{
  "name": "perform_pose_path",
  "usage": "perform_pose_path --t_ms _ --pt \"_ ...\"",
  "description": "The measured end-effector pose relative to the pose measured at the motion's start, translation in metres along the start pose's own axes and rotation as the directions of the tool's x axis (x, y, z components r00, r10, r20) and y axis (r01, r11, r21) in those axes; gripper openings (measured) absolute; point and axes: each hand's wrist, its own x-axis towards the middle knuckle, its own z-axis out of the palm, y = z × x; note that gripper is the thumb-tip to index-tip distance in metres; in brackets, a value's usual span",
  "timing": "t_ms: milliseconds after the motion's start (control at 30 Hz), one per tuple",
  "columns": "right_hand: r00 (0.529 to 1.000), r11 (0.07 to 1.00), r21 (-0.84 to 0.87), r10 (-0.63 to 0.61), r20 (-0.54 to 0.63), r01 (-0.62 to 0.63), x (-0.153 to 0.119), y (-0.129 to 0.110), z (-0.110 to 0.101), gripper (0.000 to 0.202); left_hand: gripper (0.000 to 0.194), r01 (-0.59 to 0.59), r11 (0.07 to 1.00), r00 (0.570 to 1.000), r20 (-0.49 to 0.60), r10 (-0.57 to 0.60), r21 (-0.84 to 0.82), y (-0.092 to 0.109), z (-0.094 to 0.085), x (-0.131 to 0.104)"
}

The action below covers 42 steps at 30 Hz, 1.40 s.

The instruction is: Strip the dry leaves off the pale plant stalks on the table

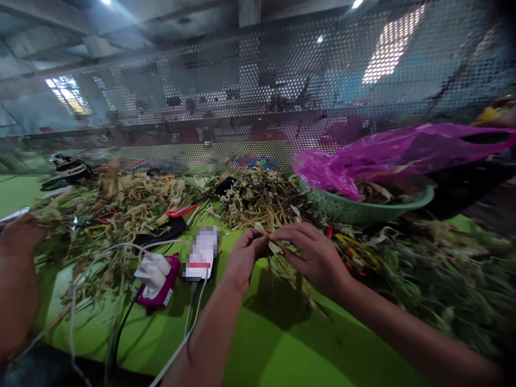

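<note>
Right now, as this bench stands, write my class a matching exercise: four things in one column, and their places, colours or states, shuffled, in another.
Column one
1. Phone
2. Plastic bag
3. Dry leaf
4. Basket

Column two
A. Pale green, with small holes in its wall
B. Face up, with a cable at its near end
C. Held between the left hand and the right hand
D. Thin, crumpled and pinkish purple

Right pairs: 1-B, 2-D, 3-C, 4-A
</note>
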Motion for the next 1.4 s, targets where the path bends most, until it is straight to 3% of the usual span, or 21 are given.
perform_pose_path --t_ms 100,167,333,433,500,667,800,1000,1133,1400 --pt "0.982 0.98 0.062 0.185 0.028 -0.187 0.002 0.006 -0.002 0.026 0.025 -0.012 0.998 1.0 0.006 0.012 -0.06 -0.001 0.0 0.0" --pt "0.945 0.928 0.177 0.319 0.078 -0.328 0.004 0.008 -0.001 0.023 0.025 0.013 0.995 1.0 0.007 -0.012 -0.097 -0.002 0.001 -0.001" --pt "0.801 0.632 0.492 0.489 0.346 -0.599 0.007 0.009 0.001 0.024 0.025 0.077 0.986 0.996 -0.035 -0.083 -0.151 -0.003 0.003 -0.003" --pt "0.753 0.515 0.557 0.532 0.387 -0.651 0.007 0.011 0.002 0.028 0.025 0.11 0.983 0.993 -0.02 -0.114 -0.147 -0.001 0.004 -0.005" --pt "0.759 0.52 0.564 0.537 0.368 -0.642 0.006 0.014 0.003 0.026 0.026 0.122 0.981 0.992 -0.003 -0.124 -0.152 0.0 0.005 -0.006" --pt "0.842 0.687 0.487 0.459 0.284 -0.539 0.007 0.016 0.002 0.018 0.028 0.131 0.976 0.991 -0.017 -0.136 -0.175 0.002 0.007 -0.007" --pt "0.867 0.755 0.426 0.428 0.256 -0.499 0.006 0.017 0.003 0.018 0.027 0.135 0.975 0.991 0.004 -0.136 -0.175 0.004 0.007 -0.008" --pt "0.873 0.773 0.405 0.421 0.247 -0.488 0.005 0.023 -0.001 0.019 0.021 0.092 0.991 0.996 0.01 -0.091 -0.1 0.002 0.005 -0.007" --pt "0.854 0.718 0.463 0.444 0.271 -0.52 0.007 0.022 -0.002 0.027 0.026 0.039 0.999 0.999 0.017 -0.039 -0.018 0.001 0.006 -0.007" --pt "0.851 0.708 0.473 0.433 0.297 -0.525 0.005 0.017 0.004 0.019 0.034 0.076 0.997 0.997 -0.018 -0.076 0.013 -0.002 0.006 -0.005"
